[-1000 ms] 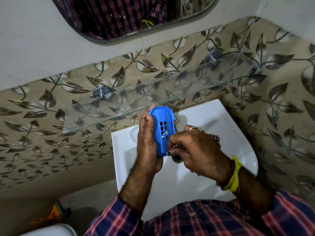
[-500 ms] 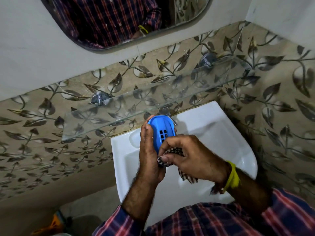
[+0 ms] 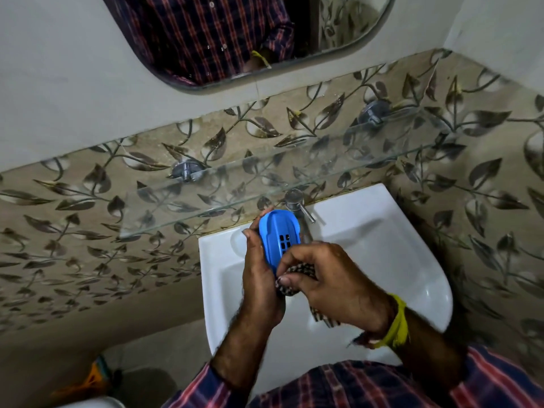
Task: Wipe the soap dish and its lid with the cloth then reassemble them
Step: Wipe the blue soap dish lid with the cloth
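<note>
Nearest the camera, bottom of the frame, are the plaid sleeves [image 3: 353,387], then both hands close together over the white sink [image 3: 412,260] in the middle. The left hand [image 3: 260,287] is wrapped around the edge of the blue soap dish piece [image 3: 278,237], holding it upright on its side with the slotted face turned to the right. The right hand [image 3: 329,278], yellow band [image 3: 397,322] on the wrist, has a checked cloth [image 3: 290,282] bunched in its fingers and pressed against the lower end of that blue piece, so the two hands are basically touching down there. A loose tail of the cloth hangs below the right palm.

Progress-wise I'd say this is mid-wipe on one part only. I can't tell if it's the dish or the lid, and I don't see the other half anywhere, so the second piece and the reassembly still look like they're left.

Versus half a second ago: pretty much the same grip on both sides, cloth still at the bottom end, but the blue piece sits a bit higher in the frame and its top now shows more. A second back the cloth was rubbing further up, beside the slots.

Further back are the tap [image 3: 295,201], the glass shelf [image 3: 206,198] across the leaf-pattern tiles [image 3: 73,225], and the mirror [image 3: 235,39] at the top.
</note>
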Available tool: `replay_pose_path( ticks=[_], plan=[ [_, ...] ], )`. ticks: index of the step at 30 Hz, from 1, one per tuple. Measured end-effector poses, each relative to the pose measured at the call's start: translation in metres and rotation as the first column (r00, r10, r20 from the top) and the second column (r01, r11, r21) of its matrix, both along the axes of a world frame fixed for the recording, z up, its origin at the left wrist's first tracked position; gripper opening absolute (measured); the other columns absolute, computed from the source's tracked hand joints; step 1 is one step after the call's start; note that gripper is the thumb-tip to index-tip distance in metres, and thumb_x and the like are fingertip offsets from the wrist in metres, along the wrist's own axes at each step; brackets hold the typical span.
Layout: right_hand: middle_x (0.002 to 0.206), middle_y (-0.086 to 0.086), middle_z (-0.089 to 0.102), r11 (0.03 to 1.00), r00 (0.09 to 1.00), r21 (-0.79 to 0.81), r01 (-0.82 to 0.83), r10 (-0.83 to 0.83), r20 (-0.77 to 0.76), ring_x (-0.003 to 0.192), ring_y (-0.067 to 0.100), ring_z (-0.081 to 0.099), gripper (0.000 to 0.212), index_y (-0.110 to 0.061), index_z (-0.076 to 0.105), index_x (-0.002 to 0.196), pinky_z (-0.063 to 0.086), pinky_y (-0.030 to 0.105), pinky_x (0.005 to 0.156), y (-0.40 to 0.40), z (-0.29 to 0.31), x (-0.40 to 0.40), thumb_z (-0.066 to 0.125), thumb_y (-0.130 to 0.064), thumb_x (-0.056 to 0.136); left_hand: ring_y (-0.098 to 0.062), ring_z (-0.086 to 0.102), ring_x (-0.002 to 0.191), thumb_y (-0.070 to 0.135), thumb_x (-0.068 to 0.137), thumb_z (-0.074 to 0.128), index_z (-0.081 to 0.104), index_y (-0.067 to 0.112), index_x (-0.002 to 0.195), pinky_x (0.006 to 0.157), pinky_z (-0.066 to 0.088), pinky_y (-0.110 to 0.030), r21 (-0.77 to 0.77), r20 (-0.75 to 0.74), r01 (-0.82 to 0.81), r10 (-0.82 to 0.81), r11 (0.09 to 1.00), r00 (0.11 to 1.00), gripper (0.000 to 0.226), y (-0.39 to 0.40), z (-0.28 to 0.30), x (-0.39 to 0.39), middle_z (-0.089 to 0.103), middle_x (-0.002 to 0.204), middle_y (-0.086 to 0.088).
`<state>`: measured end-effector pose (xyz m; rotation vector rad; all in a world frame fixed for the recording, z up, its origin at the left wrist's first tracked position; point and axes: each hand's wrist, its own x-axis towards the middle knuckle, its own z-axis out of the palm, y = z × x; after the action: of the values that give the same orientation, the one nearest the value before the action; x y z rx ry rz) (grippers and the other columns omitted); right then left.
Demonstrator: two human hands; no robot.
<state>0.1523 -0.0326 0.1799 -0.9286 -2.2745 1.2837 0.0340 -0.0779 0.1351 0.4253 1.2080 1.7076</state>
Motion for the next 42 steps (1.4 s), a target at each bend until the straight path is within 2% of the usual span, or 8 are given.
replay_pose_path(
  ticks=[5,10,16,20,24,32,37,42],
  plan=[
    [0.083,-0.013,0.073,0.960,0.944,-0.108,0.260,-0.276,-0.179,0.083,-0.001,0.068,0.009,-0.025,0.072,0.084,0.059,0.027,0.081,0.005,0.000,-0.012,0.075,-0.016,0.082,-0.026,0.065,0.124,0.062,0.100,0.032,0.060,0.035,0.136,0.093,0.058,-0.035,0.012,-0.179,0.018,-0.015,1.000,0.984,0.053,-0.005,-0.002,0.007,0.069,0.132,-0.006],
    [0.080,-0.012,0.073,0.890,0.868,0.077,0.449,-0.414,-0.274,0.077,0.001,0.069,0.007,-0.021,0.071,0.087,0.059,0.026,0.074,0.027,0.004,-0.010,0.074,-0.015,0.084,-0.046,0.059,0.124,0.061,0.099,0.034,0.047,0.024,0.147,0.098,0.049,-0.066,0.031,-0.125,0.150,-0.145,0.988,0.981,0.062,-0.011,-0.006,0.009,0.062,0.138,-0.019],
    [0.078,-0.011,0.072,0.960,0.957,0.080,0.269,-0.257,-0.130,0.076,0.005,0.069,0.012,-0.022,0.070,0.084,0.059,0.033,0.074,0.030,-0.023,0.007,0.074,-0.011,0.083,-0.030,0.070,0.107,0.058,0.097,0.047,0.064,0.021,0.136,0.088,0.059,-0.043,-0.076,0.160,0.272,-0.257,0.959,0.953,0.057,-0.020,-0.017,0.002,0.069,0.128,-0.020],
    [0.075,-0.005,0.075,0.850,0.847,-0.237,0.471,-0.511,-0.149,0.073,0.011,0.071,0.007,-0.016,0.074,0.085,0.060,0.027,0.070,0.039,-0.040,0.025,0.078,-0.012,0.081,-0.027,0.073,0.088,0.057,0.098,0.046,0.069,0.016,0.129,0.078,0.060,-0.040,-0.201,0.177,0.255,-0.221,0.946,0.959,0.056,-0.025,-0.026,-0.007,0.074,0.110,-0.019],
    [0.082,0.014,0.071,0.550,0.796,-0.744,0.380,-0.604,-0.040,0.068,0.023,0.067,0.019,0.005,0.068,0.096,0.060,0.028,0.059,0.048,-0.043,0.036,0.073,-0.007,0.082,-0.035,0.068,0.091,0.055,0.103,0.037,0.075,0.013,0.115,0.080,0.057,-0.041,-0.363,0.114,0.216,-0.187,0.907,0.976,0.058,-0.032,-0.031,-0.017,0.073,0.102,-0.022],
    [0.097,0.019,0.073,0.378,0.753,-0.901,0.212,-0.651,-0.095,0.084,0.028,0.071,0.021,0.006,0.066,0.108,0.062,0.036,0.073,0.029,-0.050,0.035,0.061,-0.005,0.091,-0.028,0.070,0.106,0.066,0.088,0.049,0.051,0.032,0.139,0.091,0.058,-0.052,-0.331,-0.124,0.170,-0.221,0.928,0.967,0.061,-0.047,-0.033,-0.025,0.068,0.128,-0.009],
    [0.099,0.019,0.074,0.329,0.742,-0.936,0.126,-0.658,-0.131,0.085,0.028,0.074,0.021,0.004,0.065,0.110,0.061,0.038,0.068,0.019,-0.049,0.034,0.056,-0.009,0.095,-0.021,0.074,0.100,0.073,0.073,0.059,0.053,0.044,0.132,0.078,0.062,-0.038,-0.339,-0.248,0.121,-0.213,0.933,0.945,0.066,-0.058,-0.035,-0.027,0.075,0.112,0.005],
    [0.125,0.027,0.063,0.228,0.745,-0.971,0.070,-0.659,-0.101,0.117,0.038,0.061,0.048,0.010,0.056,0.127,0.052,0.047,0.097,0.004,-0.052,0.032,0.063,-0.014,0.086,-0.014,0.072,0.097,0.083,0.068,0.069,0.051,0.040,0.138,0.081,0.061,-0.039,-0.374,-0.362,0.075,-0.221,0.924,0.906,0.084,-0.070,-0.042,-0.030,0.074,0.107,0.007]
  ],
)
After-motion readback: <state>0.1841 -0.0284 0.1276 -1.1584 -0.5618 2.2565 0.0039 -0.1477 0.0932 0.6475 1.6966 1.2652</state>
